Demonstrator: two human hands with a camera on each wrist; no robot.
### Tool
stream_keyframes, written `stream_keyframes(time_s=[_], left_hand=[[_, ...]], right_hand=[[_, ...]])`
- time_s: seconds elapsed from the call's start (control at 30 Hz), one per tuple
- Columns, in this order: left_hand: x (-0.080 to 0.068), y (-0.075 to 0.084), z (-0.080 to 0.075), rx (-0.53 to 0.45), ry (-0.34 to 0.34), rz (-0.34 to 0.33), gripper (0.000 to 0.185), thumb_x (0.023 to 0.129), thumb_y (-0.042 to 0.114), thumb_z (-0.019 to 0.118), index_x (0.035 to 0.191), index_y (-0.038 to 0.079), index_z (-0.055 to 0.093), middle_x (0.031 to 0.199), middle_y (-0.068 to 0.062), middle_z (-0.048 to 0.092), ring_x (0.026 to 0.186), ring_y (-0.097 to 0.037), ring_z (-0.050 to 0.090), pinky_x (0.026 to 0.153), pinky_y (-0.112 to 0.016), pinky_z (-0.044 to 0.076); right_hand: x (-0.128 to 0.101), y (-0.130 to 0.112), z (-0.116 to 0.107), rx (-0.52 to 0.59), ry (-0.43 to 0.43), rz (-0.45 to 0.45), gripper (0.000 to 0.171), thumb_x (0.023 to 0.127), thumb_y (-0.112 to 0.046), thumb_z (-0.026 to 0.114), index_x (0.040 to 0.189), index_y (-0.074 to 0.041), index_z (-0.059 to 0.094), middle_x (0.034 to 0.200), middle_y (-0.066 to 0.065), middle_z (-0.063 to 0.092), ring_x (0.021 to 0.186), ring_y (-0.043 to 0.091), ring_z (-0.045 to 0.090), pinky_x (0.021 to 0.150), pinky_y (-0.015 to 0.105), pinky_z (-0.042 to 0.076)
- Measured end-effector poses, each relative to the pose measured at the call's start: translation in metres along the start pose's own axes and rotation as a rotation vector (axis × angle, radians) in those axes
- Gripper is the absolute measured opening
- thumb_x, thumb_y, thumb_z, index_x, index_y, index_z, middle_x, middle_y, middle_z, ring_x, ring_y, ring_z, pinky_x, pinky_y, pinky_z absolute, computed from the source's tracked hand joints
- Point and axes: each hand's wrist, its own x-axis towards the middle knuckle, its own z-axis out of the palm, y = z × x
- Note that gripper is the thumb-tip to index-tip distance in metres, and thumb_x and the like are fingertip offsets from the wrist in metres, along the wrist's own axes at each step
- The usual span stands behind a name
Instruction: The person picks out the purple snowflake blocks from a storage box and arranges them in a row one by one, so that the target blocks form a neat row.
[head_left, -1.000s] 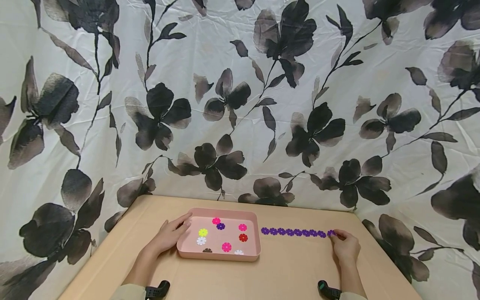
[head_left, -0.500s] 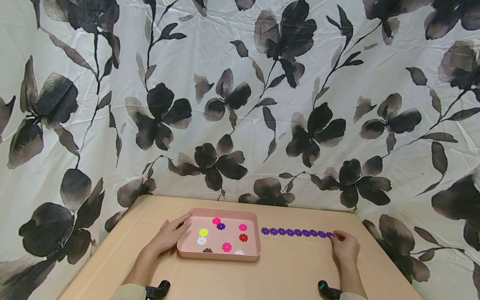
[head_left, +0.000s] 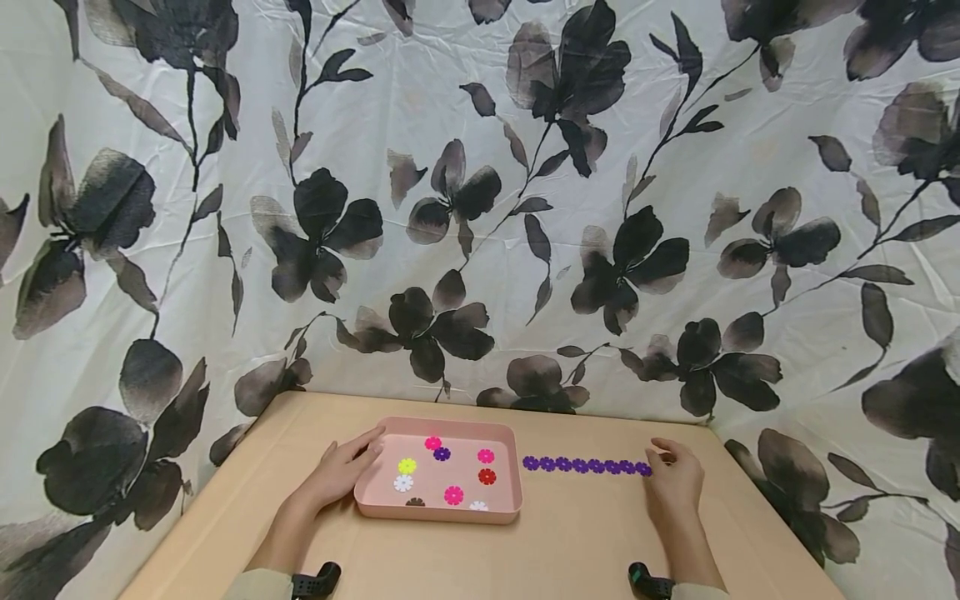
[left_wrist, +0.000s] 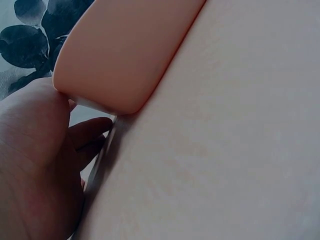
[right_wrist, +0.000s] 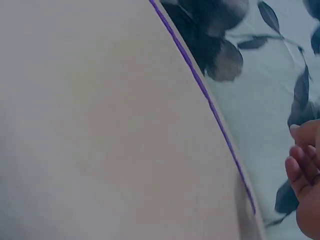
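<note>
A pink tray (head_left: pixel 435 515) stands on the table, with several small flower-shaped pieces inside in pink, purple, yellow, white, red and brown. My left hand (head_left: pixel 341 471) rests against its left side, fingertips at the rim; the left wrist view shows the hand (left_wrist: pixel 35 160) by the tray's corner (left_wrist: pixel 115 60). To the right of the tray runs a straight row of linked purple flower pieces (head_left: pixel 579 465). At its right end my right hand (head_left: pixel 675 487) hovers with loosely bent fingers, covering the last piece. The right wrist view shows this hand (right_wrist: pixel 307 175) apart from the purple row (right_wrist: pixel 210 102), with nothing visible in it.
The light wooden table (head_left: pixel 570 542) runs back to a floral cloth (head_left: pixel 525 208) hanging behind it. Dark bands with black devices sit on both wrists, the left device (head_left: pixel 318 579) and right device (head_left: pixel 648 579) close to the table's front.
My right hand set a purple flower piece against the row's right end, then let go and shifted slightly left with its fingers loosened. My left hand stays at the tray.
</note>
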Motion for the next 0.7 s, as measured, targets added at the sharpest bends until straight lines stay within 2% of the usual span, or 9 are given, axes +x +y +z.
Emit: stream_keyframes(time_s=[0.1, 0.27, 0.33, 0.5, 0.6, 0.7], left_hand=[[0.001, -0.001, 0.000, -0.002, 0.001, -0.008, 0.055, 0.111, 0.042, 0.047, 0.161, 0.018, 0.042, 0.165, -0.011, 0.040, 0.155, -0.041, 0.034, 0.124, -0.072, -0.009], [0.001, -0.001, 0.000, -0.006, -0.001, -0.014, 0.055, 0.111, 0.042, 0.048, 0.160, 0.018, 0.043, 0.165, -0.011, 0.041, 0.155, -0.041, 0.034, 0.125, -0.072, -0.009], [0.001, -0.001, 0.000, -0.007, -0.001, -0.014, 0.056, 0.111, 0.042, 0.048, 0.160, 0.017, 0.043, 0.165, -0.012, 0.041, 0.155, -0.041, 0.034, 0.125, -0.072, -0.009], [0.001, 0.000, 0.000, -0.005, -0.001, -0.021, 0.056, 0.110, 0.043, 0.048, 0.160, 0.018, 0.043, 0.165, -0.011, 0.040, 0.155, -0.041, 0.033, 0.125, -0.072, -0.008], [0.000, 0.001, 0.000, -0.004, -0.004, -0.022, 0.057, 0.110, 0.045, 0.047, 0.161, 0.018, 0.043, 0.166, -0.012, 0.040, 0.155, -0.042, 0.032, 0.124, -0.072, -0.009], [0.000, 0.001, 0.000, -0.009, -0.007, -0.029, 0.058, 0.110, 0.046, 0.046, 0.161, 0.019, 0.042, 0.166, -0.011, 0.039, 0.156, -0.041, 0.032, 0.125, -0.071, -0.010]], right_hand=[[-0.002, -0.018, 0.012, 0.027, -0.024, -0.064, 0.026, 0.099, -0.007, 0.068, 0.125, -0.001, 0.072, 0.117, 0.019, 0.066, 0.098, 0.024, 0.060, 0.061, 0.011, 0.048], [-0.005, -0.042, 0.033, 0.098, -0.048, -0.191, 0.021, 0.095, -0.005, 0.073, 0.116, -0.003, 0.077, 0.110, 0.014, 0.071, 0.087, 0.006, 0.059, 0.066, 0.007, 0.048], [-0.007, -0.051, 0.041, 0.132, -0.063, -0.232, 0.019, 0.094, -0.003, 0.075, 0.112, -0.003, 0.078, 0.108, 0.015, 0.071, 0.085, 0.002, 0.059, 0.068, 0.007, 0.048], [-0.016, -0.072, 0.055, 0.180, -0.116, -0.308, 0.019, 0.093, -0.001, 0.076, 0.111, -0.002, 0.077, 0.107, 0.016, 0.071, 0.086, 0.009, 0.063, 0.072, 0.010, 0.050], [-0.022, -0.083, 0.062, 0.200, -0.145, -0.332, 0.021, 0.092, -0.001, 0.076, 0.113, -0.001, 0.077, 0.108, 0.015, 0.072, 0.087, 0.016, 0.066, 0.073, 0.012, 0.051], [-0.027, -0.090, 0.069, 0.212, -0.163, -0.348, 0.022, 0.092, -0.001, 0.077, 0.114, -0.002, 0.077, 0.110, 0.013, 0.072, 0.088, 0.017, 0.067, 0.074, 0.013, 0.053]])
